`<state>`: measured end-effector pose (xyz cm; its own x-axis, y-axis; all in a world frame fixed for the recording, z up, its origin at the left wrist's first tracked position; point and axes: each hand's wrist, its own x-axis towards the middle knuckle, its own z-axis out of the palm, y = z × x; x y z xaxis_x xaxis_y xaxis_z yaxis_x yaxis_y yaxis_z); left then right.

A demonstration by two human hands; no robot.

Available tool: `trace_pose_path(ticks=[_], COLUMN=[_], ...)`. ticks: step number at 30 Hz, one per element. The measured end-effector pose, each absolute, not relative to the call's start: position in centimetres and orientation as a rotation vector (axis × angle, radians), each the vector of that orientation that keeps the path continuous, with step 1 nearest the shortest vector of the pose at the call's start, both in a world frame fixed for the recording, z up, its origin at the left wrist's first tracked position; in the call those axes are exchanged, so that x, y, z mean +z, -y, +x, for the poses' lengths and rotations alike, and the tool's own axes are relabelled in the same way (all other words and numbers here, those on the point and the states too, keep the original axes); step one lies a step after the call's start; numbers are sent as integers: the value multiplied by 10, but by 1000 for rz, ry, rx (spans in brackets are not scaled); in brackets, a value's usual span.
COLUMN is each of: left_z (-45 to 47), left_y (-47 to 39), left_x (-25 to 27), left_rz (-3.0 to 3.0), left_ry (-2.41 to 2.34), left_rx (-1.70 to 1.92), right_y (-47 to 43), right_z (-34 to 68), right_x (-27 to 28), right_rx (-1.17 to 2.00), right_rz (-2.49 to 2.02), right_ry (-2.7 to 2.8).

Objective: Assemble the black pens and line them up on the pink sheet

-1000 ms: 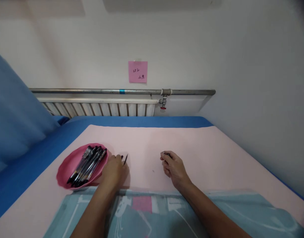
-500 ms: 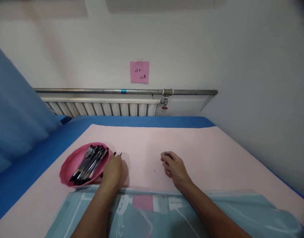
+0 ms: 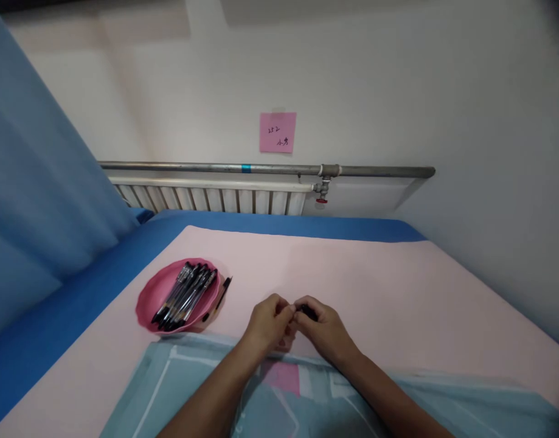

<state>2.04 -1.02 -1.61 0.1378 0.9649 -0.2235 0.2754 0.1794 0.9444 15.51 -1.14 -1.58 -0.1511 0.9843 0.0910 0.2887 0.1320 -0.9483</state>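
Observation:
My left hand [image 3: 269, 321] and my right hand [image 3: 323, 325] meet over the pink mat, fingertips touching. My right hand is closed around a small black pen part [image 3: 309, 311]; most of it is hidden, and I cannot tell whether it is a cap or a barrel piece. The fingers of my left hand are pinched against those of the right, and whatever lies between them is hidden. To the left, a pink scalloped dish [image 3: 146, 304] holds several black-and-clear pens [image 3: 188, 295]. A thin dark pen or refill [image 3: 223, 292] lies on the mat along the dish's right side.
The pink mat [image 3: 374, 292] covers a blue surface [image 3: 279, 224]. A teal patterned cloth [image 3: 206, 377] lies at the near edge. Behind are a radiator [image 3: 215, 199], a pipe with a red-handled valve [image 3: 322, 199] and a pink note [image 3: 278, 132]. A blue curtain [image 3: 46, 182] hangs left.
My left hand has moved right, from beside the dish to my right hand, leaving the thin dark pen or refill on the mat. The view has shifted slightly left.

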Motion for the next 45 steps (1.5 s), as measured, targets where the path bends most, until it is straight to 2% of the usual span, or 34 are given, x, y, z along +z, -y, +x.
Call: trace_pose_path(ticks=[3, 6, 15, 20, 23, 26, 28, 29, 32, 34, 36, 39, 45], left_z=[21, 20, -28, -42, -40, -26, -13, -6, 13, 21, 25, 24, 13], left_y=[10, 10, 3, 6, 10, 17, 24, 29, 43, 49, 52, 51, 47], left_x=[-15, -9, 13, 26, 30, 34, 36, 36, 32, 26, 18, 12, 18], left_rz=[1281, 1495, 1862, 1900, 1923, 1957, 2073, 2173, 2329, 2326, 2314, 2294, 2432], left_ry=[-1344, -1478, -2051, -2107, -2129, -2204, -2057, -1823, -966, -686, -619, -656, -989], left_rx=[724, 536, 98, -191, -230, -118, 49, 114, 13, -80, -78, 12, 11], right_y=[14, 15, 14, 16, 15, 12, 9, 8, 5, 6, 8, 10, 8], right_z=[153, 150, 152, 152, 153, 153, 151, 149, 138, 128, 121, 117, 125], right_x=[-16, -15, -13, -13, -16, -22, -25, -25, -22, -19, -17, -21, -27], right_rx=[1116, 1156, 977, 972, 1002, 1105, 1217, 1278, 1484, 1623, 1686, 1611, 1486], right_rz=[-1283, -1288, -1401, -1396, -1390, -1366, -1349, -1340, -1264, -1169, -1103, -1150, -1290], right_ry=[1640, 1681, 1789, 1821, 1789, 1693, 1597, 1544, 1376, 1305, 1327, 1397, 1501])
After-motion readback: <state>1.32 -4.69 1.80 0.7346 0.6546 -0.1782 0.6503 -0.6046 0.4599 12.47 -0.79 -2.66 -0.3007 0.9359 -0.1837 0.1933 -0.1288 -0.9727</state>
